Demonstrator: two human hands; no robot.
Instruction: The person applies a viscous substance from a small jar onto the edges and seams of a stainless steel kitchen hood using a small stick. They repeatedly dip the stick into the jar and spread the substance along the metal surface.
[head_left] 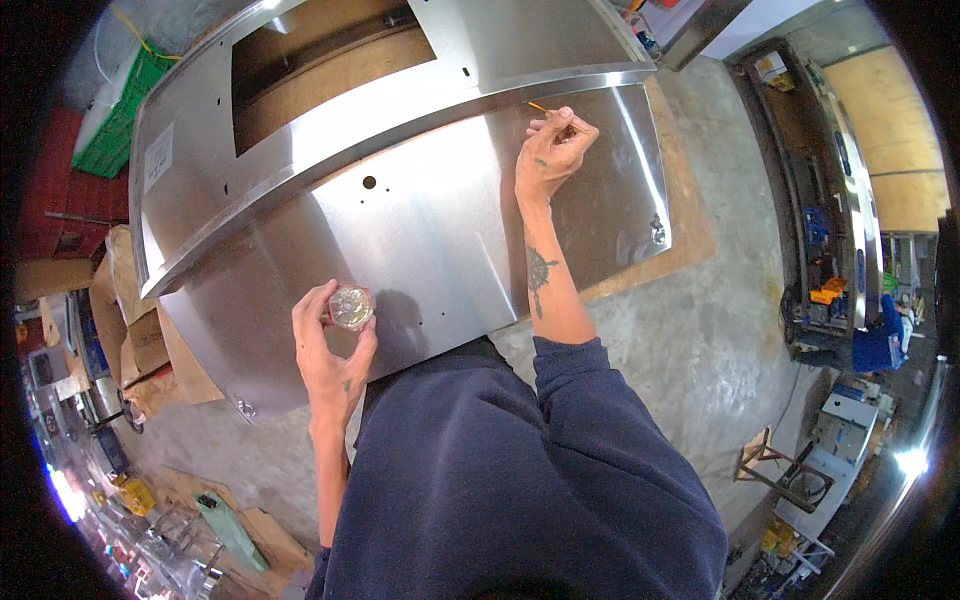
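Note:
In my left hand (330, 345) is a small round cup (351, 307), see-through or shiny, gripped at its sides between thumb and fingers above the near metal panel. What it contains cannot be made out. My right hand (553, 160) pinches a thin stick-like tool with an orange-yellow tip (540, 107), perhaps a small brush. Its tip points at the raised fold (400, 125) where the upright part of the steel meets the lower panel. The brushed steel lower panel (430, 240) lies in front of me, with one larger round hole and several tiny ones.
Beyond the fold, the steel piece has a large rectangular opening (335, 70) and a pale paper label (158, 153). Cardboard (690, 215) sticks out under the panel's right side. A green crate (122, 115) stands far left. Concrete floor (690, 330) and a small metal frame (785, 470) lie to the right.

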